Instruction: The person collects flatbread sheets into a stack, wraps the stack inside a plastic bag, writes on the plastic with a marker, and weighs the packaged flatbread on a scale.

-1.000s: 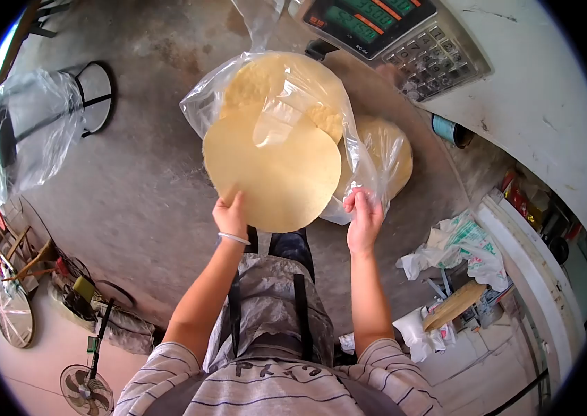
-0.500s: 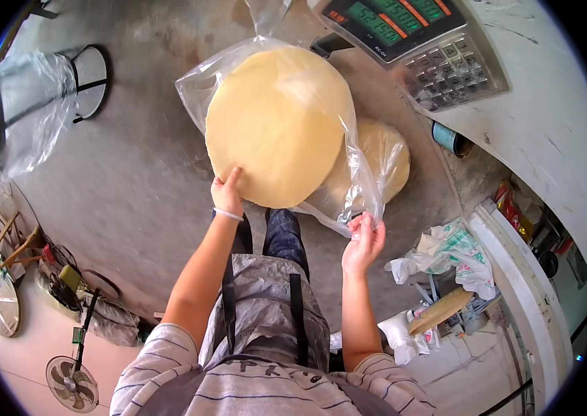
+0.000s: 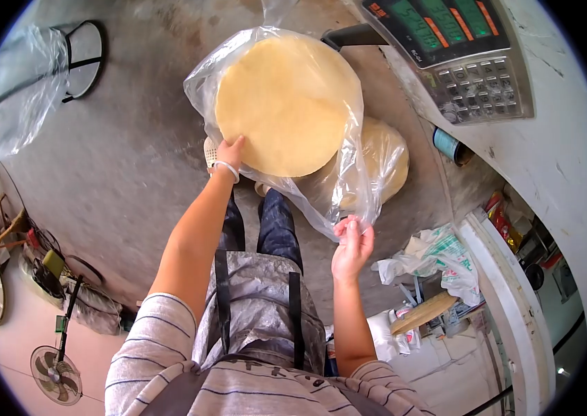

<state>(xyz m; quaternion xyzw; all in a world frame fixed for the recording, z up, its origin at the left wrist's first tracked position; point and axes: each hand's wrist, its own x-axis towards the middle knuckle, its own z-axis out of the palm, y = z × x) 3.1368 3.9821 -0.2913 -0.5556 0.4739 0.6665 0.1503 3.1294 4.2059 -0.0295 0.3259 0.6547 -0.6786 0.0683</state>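
Observation:
A large, thin, round pale-yellow flatbread [image 3: 286,104] lies mostly inside a clear plastic bag [image 3: 200,83]. My left hand [image 3: 231,154] grips its near left edge, thumb on top, the other fingers partly hidden. My right hand [image 3: 353,251] pinches the near edge of the bag's mouth, to the right of the flatbread, pulling the film taut. Below and to the right, another bagged round yellow stack [image 3: 387,163] sits on the floor, partly covered by the bag I hold.
A digital scale [image 3: 477,87] stands on the white table [image 3: 557,132] at the upper right. Under it lies a blue can [image 3: 449,145]. A plastic-covered round-framed object [image 3: 85,62] is at the upper left. A fan [image 3: 55,374], stools and crumpled bags [image 3: 439,260] line the near sides.
My left hand and the flatbread have moved farther away from me, deeper into the bag. My right hand has shifted slightly left with the bag edge. The camera view has also shifted.

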